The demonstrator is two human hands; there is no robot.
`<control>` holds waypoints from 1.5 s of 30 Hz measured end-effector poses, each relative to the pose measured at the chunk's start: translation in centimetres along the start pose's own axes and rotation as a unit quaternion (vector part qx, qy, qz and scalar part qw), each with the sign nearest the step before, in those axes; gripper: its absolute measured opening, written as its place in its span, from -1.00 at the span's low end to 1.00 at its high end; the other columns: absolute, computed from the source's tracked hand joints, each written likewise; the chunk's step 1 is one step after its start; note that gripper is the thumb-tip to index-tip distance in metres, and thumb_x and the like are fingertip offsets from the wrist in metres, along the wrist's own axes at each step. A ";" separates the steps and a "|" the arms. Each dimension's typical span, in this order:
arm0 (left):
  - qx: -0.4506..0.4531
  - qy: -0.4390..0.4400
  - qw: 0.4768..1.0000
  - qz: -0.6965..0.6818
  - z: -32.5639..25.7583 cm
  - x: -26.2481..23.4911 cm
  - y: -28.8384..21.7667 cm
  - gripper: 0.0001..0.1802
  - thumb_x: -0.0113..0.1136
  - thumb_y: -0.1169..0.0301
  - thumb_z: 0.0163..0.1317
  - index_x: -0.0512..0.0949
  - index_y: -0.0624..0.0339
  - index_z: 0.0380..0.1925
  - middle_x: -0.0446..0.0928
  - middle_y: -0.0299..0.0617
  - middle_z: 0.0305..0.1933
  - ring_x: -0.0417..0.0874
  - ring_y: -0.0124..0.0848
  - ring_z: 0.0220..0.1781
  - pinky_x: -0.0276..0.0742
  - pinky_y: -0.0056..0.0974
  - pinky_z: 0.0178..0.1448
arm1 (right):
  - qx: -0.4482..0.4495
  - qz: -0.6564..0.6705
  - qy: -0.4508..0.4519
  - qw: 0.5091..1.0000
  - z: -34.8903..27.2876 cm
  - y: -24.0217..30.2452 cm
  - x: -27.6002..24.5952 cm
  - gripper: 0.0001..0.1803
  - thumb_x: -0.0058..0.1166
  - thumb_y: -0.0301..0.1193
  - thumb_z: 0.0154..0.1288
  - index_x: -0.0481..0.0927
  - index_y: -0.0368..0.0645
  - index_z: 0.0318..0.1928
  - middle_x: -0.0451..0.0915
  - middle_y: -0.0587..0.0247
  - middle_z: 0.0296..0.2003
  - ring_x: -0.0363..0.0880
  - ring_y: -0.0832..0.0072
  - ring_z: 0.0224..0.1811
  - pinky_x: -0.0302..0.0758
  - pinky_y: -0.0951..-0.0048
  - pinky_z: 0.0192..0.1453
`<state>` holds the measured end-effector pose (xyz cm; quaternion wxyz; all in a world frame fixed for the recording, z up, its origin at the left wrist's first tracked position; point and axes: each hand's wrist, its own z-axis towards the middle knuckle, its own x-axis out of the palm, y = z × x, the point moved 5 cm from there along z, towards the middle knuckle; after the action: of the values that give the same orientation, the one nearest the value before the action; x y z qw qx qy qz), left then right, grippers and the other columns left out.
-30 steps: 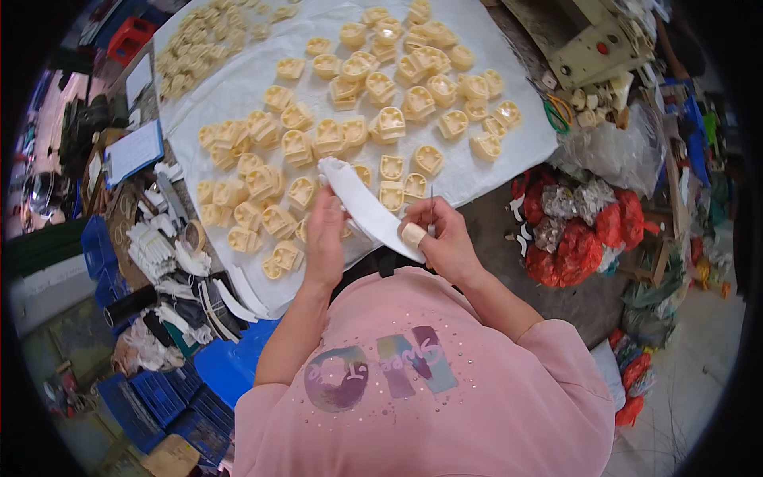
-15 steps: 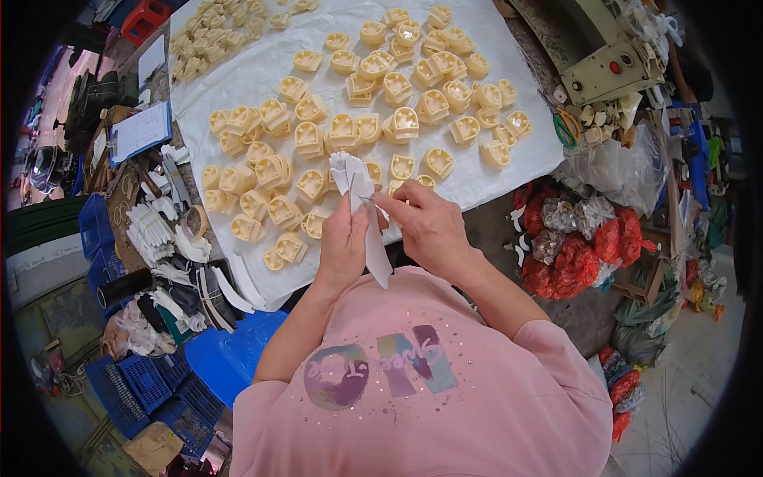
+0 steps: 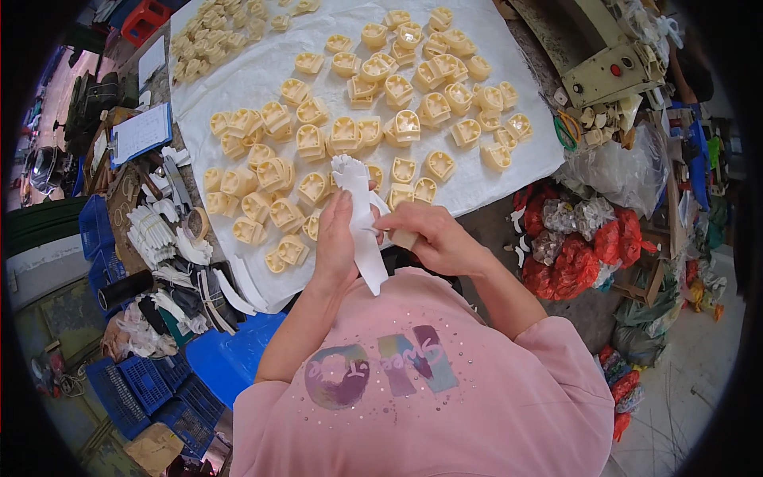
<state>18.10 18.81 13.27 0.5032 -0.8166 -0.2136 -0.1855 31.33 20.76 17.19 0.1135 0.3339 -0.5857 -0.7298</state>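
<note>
My left hand [image 3: 335, 242] is closed round a long white curved strip [image 3: 367, 258] that looks like plastic. Its far end is ragged with several finger-like points, and its near end tapers toward my shirt. Right beside it, my right hand [image 3: 437, 238] has its fingers bent and pinched close to the strip's right edge. A small cream-coloured block [image 3: 404, 238] shows under those fingers; whether it is a tool's handle or a loose part I cannot tell. Just beyond both hands, cream hollow plastic parts [image 3: 402, 168] lie on the white-covered table [image 3: 509, 179].
Many more cream parts [image 3: 429, 71] spread across the table. At left are a clipboard [image 3: 143, 131], stacked white strips [image 3: 151, 232], a tape roll [image 3: 196, 222] and blue crates [image 3: 147, 381]. Red bags [image 3: 576, 262] and a machine with buttons [image 3: 612, 75] stand at right.
The white strip has turned so its broad face shows more. My right hand has moved slightly down and right, and the cream block under its fingers has come into view.
</note>
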 end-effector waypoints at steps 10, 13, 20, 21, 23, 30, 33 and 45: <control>-0.001 0.027 1.000 0.003 0.5 0.4 -0.8 -0.57 -0.32 0.42 0.31 0.18 0.27 0.18 0.38 -0.23 -0.33 0.39 -0.49 -0.33 0.40 -0.37 -0.21 | 0.179 -0.009 -0.117 0.977 -3.2 -4.1 -3.5 -0.56 0.06 -0.50 0.12 0.41 -0.16 0.06 0.54 0.25 -0.23 0.42 0.50 -0.32 0.38 0.53 -0.23; -0.003 0.033 0.999 0.009 0.6 1.5 -0.2 -0.56 -0.28 0.42 0.30 0.19 0.26 0.18 0.38 -0.26 -0.32 0.40 -0.51 -0.31 0.39 -0.39 -0.18 | 0.141 0.057 -0.140 0.978 -1.1 -2.2 -1.7 -0.53 0.15 -0.50 0.06 0.42 -0.17 0.04 0.54 0.38 -0.27 0.32 0.67 -0.46 0.33 0.64 -0.34; 0.067 0.005 0.996 0.059 0.9 -0.1 -1.1 -0.56 -0.23 0.37 0.33 0.19 0.28 0.19 0.34 -0.30 -0.30 0.38 -0.55 -0.29 0.36 -0.43 -0.17 | 0.221 -0.042 -0.131 0.965 -6.0 -6.5 -2.8 -0.80 0.06 -0.53 0.09 0.51 -0.27 -0.22 0.57 0.06 -0.39 0.54 0.40 -0.37 0.46 0.42 -0.25; 0.068 0.005 0.996 0.058 0.9 -0.1 -1.5 -0.56 -0.23 0.37 0.33 0.19 0.28 0.19 0.34 -0.30 -0.30 0.38 -0.55 -0.29 0.36 -0.43 -0.17 | 0.265 -0.046 -0.125 0.955 -8.7 -9.7 -3.6 -0.78 0.06 -0.53 0.07 0.51 -0.28 -0.21 0.57 0.07 -0.40 0.55 0.42 -0.33 0.45 0.43 -0.22; 0.028 0.039 0.998 -0.034 0.9 0.1 -1.5 -0.55 -0.22 0.35 0.35 0.17 0.29 0.20 0.32 -0.33 -0.32 0.33 -0.56 -0.33 0.32 -0.43 -0.20 | 0.405 -0.168 -0.005 0.899 -14.9 -15.8 -4.7 -0.66 0.04 -0.43 0.07 0.48 -0.10 -0.07 0.57 -0.01 -0.23 0.55 0.13 -0.15 0.46 0.24 -0.11; 0.026 0.035 0.999 0.011 1.3 -0.9 -0.4 -0.53 -0.27 0.33 0.37 0.15 0.35 0.21 0.33 -0.33 -0.29 0.32 -0.58 -0.33 0.27 -0.45 -0.17 | 0.405 -0.356 -0.186 0.822 -23.6 -19.0 -7.3 -0.66 -0.02 -0.50 0.07 0.41 -0.08 -0.07 0.52 -0.05 -0.18 0.50 -0.01 -0.17 0.42 0.11 -0.12; 0.005 0.030 1.000 -0.001 1.3 -0.4 -0.1 -0.53 -0.26 0.32 0.37 0.18 0.34 0.20 0.34 -0.34 -0.30 0.32 -0.60 -0.33 0.26 -0.47 -0.15 | 0.397 -0.240 -0.281 0.840 -21.0 -18.3 -7.9 -0.73 -0.02 -0.52 0.07 0.43 -0.17 -0.14 0.53 -0.03 -0.22 0.51 0.03 -0.18 0.43 0.18 -0.12; -0.037 0.048 0.998 -0.014 0.0 -0.2 1.5 -0.64 -0.28 0.33 0.36 0.32 0.36 0.00 0.42 -0.19 -0.25 0.41 -0.49 -0.27 0.38 -0.36 -0.13 | 0.504 -0.091 -0.330 0.793 -22.9 -20.3 -8.7 -0.56 0.16 -0.34 0.00 0.44 -0.14 -0.05 0.58 0.00 -0.38 0.56 0.15 -0.29 0.44 0.24 -0.15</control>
<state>18.72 18.19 12.05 0.4799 -0.8215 -0.1936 -0.2394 56.64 13.58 -0.69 -0.3383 0.1340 -0.8393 -0.4039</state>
